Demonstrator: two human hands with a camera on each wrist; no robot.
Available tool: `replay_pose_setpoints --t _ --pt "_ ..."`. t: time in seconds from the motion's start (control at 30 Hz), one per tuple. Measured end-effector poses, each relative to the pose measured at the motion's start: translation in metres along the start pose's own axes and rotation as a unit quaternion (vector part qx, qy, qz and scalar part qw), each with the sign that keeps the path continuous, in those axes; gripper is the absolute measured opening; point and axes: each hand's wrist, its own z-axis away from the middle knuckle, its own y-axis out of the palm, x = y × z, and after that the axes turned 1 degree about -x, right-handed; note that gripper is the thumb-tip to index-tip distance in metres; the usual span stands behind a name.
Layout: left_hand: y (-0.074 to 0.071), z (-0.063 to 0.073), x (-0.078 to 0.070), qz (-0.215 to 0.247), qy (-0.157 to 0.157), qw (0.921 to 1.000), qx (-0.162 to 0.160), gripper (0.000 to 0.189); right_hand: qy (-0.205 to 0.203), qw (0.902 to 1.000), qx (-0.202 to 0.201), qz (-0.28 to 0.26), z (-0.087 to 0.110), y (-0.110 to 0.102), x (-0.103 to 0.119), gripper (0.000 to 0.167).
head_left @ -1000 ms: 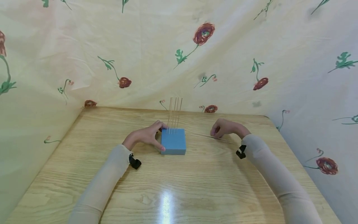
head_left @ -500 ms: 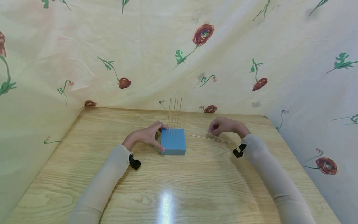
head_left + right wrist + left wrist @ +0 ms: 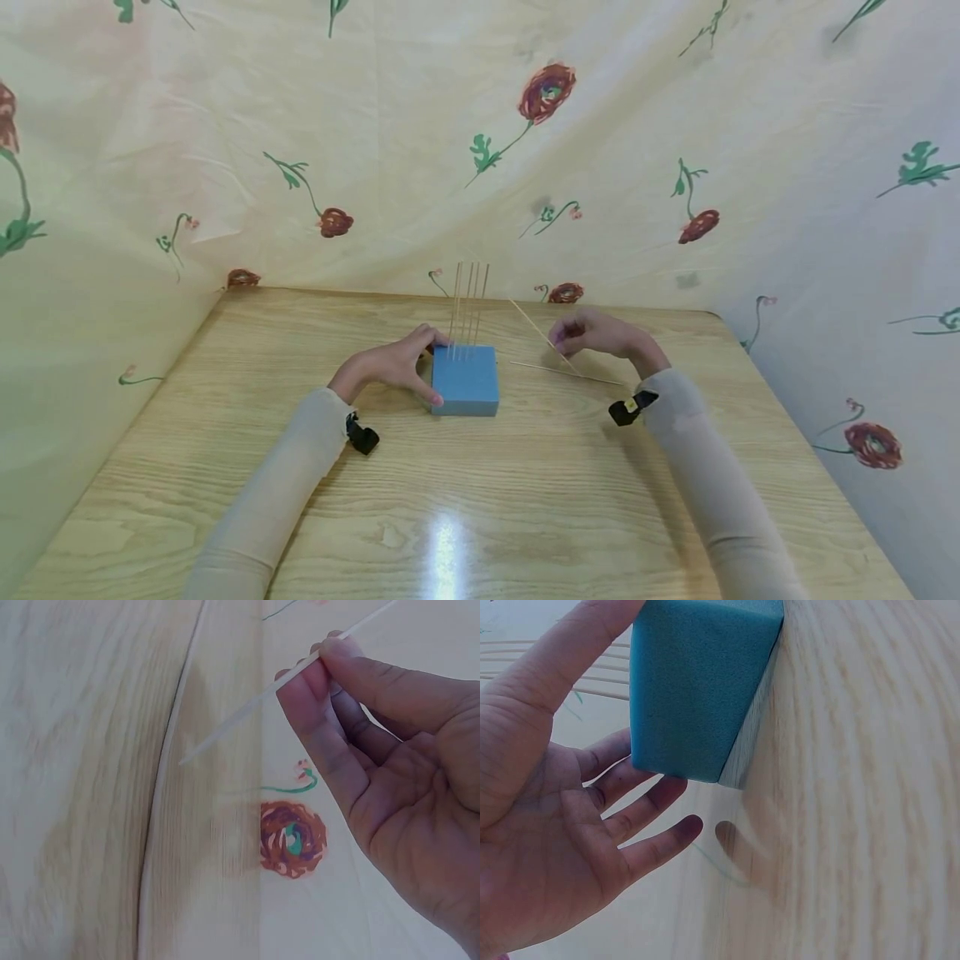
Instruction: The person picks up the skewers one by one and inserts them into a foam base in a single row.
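Observation:
A blue foam block (image 3: 465,379) lies on the table, with several thin wooden sticks (image 3: 454,308) standing upright along its back part. My left hand (image 3: 397,364) holds the block from its left side, thumb at the front corner and fingers at the back. In the left wrist view the foam (image 3: 697,690) fills the space beside the thumb. My right hand (image 3: 592,332) pinches a wooden skewer (image 3: 247,709) between thumb and fingers, tilted and raised off the table, to the right of the block. Another skewer (image 3: 532,366) lies flat beneath it.
The wooden table (image 3: 480,475) stretches in front of both hands. A floral cloth (image 3: 420,167) hangs behind its back edge and along both sides. Black camera mounts (image 3: 363,437) sit on both wrists.
My right hand has lifted one skewer from beside the other, tilting it up and shifting slightly left. My left hand and the block have stayed in place.

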Motion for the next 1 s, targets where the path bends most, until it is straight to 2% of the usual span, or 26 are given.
replay_pose_setpoints --t 0.27,0.47,0.77,1.0 --pt "-0.001 0.001 -0.001 0.000 0.004 1.0000 0.001 0.093 -0.039 0.9980 -0.036 -0.033 -0.003 0.008 0.004 0.023" --pt "-0.002 0.001 -0.001 0.001 0.002 1.0000 0.002 0.094 -0.085 0.9932 -0.057 -0.057 -0.008 0.017 0.011 0.026" --pt "-0.003 0.000 -0.001 -0.004 0.003 1.0000 0.000 0.093 -0.134 0.9830 -0.068 -0.106 -0.025 0.032 0.020 0.026" --pt "-0.003 0.000 -0.002 -0.004 0.001 1.0000 -0.001 0.092 -0.159 0.9778 -0.073 -0.115 -0.037 0.041 0.026 0.020"
